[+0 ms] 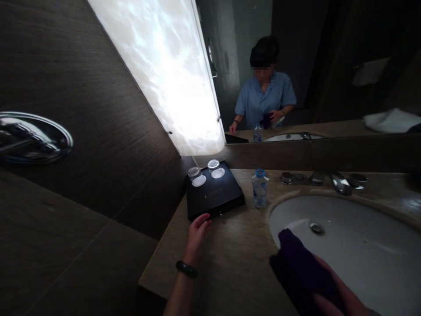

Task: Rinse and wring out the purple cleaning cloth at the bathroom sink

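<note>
Purple cloth [304,263], dark and bunched, lies nearest the lens, draped over the right hand [332,296] at the near rim of the white sink [362,254]. Fingers of that hand are hidden beneath the fabric; whether they clench it cannot be told. Cloth overhangs the basin edge and the beige stone counter [237,259].

Left hand [197,230], wearing a dark wristband [186,268], rests with fingers loosely extended, tips touching the near edge of a black tray [215,195]. Nothing is gripped. Tray sits at the counter's far left corner against the dark wood-grain wall [82,109].

Two upturned glasses [204,172] stand on white coasters at the tray's rear. Just right of the tray, a small water bottle [260,188] with a blue cap stands upright, apart from both hands. Chrome tap fittings [329,180] sit behind the basin.

Above, a mirror [329,66] reflects a person in a blue shirt; beside it glows a lit panel [171,66]. On the left wall hangs a chrome fixture [31,138].
</note>
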Demonstrator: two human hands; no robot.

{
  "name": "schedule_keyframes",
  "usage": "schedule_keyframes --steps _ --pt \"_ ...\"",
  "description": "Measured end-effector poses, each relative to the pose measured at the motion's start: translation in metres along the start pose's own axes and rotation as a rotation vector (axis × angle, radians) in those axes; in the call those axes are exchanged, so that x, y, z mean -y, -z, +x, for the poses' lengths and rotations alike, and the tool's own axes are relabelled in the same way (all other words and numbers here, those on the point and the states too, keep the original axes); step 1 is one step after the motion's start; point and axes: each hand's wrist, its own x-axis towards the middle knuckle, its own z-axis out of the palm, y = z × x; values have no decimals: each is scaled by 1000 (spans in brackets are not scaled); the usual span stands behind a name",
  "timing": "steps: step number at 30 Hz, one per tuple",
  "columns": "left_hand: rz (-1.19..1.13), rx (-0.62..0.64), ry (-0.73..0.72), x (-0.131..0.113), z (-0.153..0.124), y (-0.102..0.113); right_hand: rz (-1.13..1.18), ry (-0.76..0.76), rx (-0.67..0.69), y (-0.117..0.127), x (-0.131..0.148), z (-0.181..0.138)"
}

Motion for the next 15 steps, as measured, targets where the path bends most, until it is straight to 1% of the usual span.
schedule_keyframes --steps 1,3,5,6,7,8,10,11,12,13,14,15 --pt "30 -6 -27 -7 -2 25 -65 38 33 -14 24 28" --pt "83 -85 -67 -18 -6 76 -226 86 154 -55 72 89" --pt "130 -191 -98 -28 -7 120 -328 132 330 -112 121 138" --pt "143 -233 -108 -31 -6 136 -336 176 400 -147 145 154" --pt "149 -258 -116 -33 -2 147 -319 251 456 -183 169 163" --pt "159 -265 -127 -35 2 154 -281 360 502 -221 191 165" --pt "179 -255 -154 -35 16 156 -192 587 629 -289 225 152" --pt "187 -245 -170 -34 23 153 -157 641 712 -315 233 142" --pt "194 -229 -186 -32 31 148 -140 649 809 -333 235 132" --pt "195 -215 -195 -29 39 142 -140 608 884 -340 230 124" --pt "187 -201 -195 -25 47 135 -152 540 931 -336 219 118" --pt "179 -188 -187 -20 53 127 -173 466 935 -320 203 115"
